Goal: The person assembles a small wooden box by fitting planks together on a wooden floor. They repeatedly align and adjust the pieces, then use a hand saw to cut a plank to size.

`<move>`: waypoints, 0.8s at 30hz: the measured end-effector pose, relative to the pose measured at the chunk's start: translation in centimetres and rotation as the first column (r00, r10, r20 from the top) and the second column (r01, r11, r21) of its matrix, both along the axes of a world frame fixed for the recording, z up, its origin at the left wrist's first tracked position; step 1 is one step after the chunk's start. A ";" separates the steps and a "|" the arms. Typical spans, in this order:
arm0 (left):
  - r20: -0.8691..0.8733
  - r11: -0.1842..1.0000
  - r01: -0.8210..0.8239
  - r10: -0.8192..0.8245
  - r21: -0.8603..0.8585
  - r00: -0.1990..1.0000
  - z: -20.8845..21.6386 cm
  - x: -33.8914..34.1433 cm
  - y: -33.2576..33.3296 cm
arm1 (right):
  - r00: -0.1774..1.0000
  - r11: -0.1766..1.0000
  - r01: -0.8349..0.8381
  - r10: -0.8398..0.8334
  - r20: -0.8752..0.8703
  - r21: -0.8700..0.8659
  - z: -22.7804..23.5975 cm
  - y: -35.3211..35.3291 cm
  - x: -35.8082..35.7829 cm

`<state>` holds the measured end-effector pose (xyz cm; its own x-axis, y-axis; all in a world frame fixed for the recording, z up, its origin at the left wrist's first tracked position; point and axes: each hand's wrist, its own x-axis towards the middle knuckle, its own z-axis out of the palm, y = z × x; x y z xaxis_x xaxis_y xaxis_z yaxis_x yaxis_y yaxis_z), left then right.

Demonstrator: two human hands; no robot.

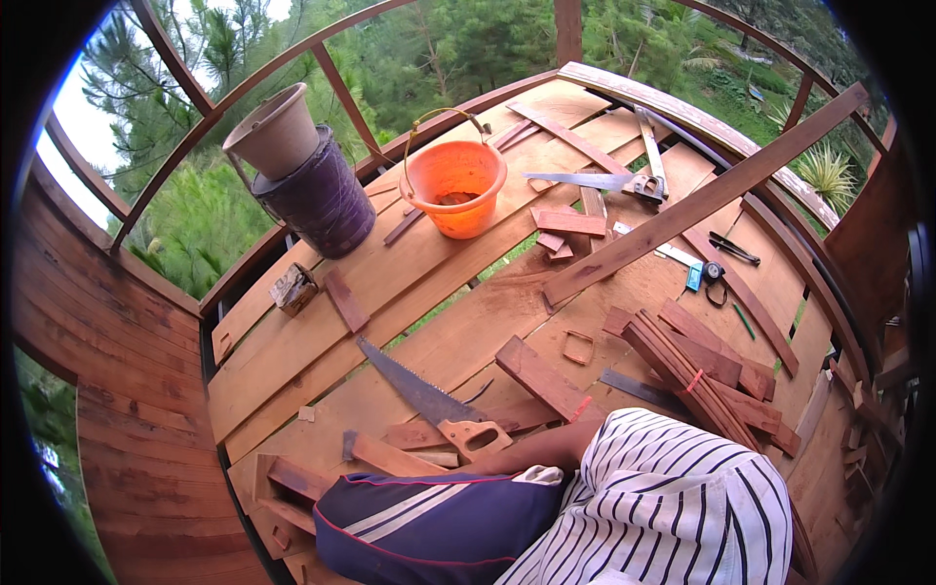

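Neither of my hands shows. A bare forearm (541,446) comes out of the black-and-white striped shirt (682,487) and runs left behind my knee in navy shorts (429,526). Its hand is hidden, and I cannot tell which arm it is. Closest to that arm lies a handsaw (419,395) with a wooden handle, its toothed blade pointing up and left. Beyond the forearm, a reddish board (546,375) rests on the planks. To its right sits a bundle of thin wooden strips (687,375) tied with a red band.
An orange bucket (453,185) stands near the railing, beside a grey bucket stacked on a dark bucket (327,200). A long board (702,200) slants upward. A second handsaw (595,181), a tape measure (714,271), pliers (734,249) and a green pencil (745,322) lie rightward.
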<state>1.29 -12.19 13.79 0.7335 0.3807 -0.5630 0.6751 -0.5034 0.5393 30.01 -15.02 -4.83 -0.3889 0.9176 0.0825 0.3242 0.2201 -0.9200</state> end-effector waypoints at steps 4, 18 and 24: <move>0.050 0.998 0.004 -0.001 -0.058 0.999 0.2 -3.0 -0.2 | 1.000 1.000 -0.018 0.018 0.016 -0.015 -1.2 -1.3 0.7; -0.235 0.872 -0.227 0.134 -0.434 0.963 -0.9 -5.7 2.4 | 0.905 0.867 0.357 -0.413 -0.099 -0.346 3.2 11.6 8.7; -0.268 0.781 -0.126 -0.055 -0.611 0.962 -5.4 -6.6 7.5 | 0.431 0.439 0.864 -0.898 0.089 0.247 -3.2 23.4 25.5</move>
<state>-5.34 -4.67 8.35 0.5212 -0.0926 -0.8484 0.8435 -0.0950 0.5286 55.49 8.36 -8.05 0.6033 0.7497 0.2720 0.5701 -0.1669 -0.8045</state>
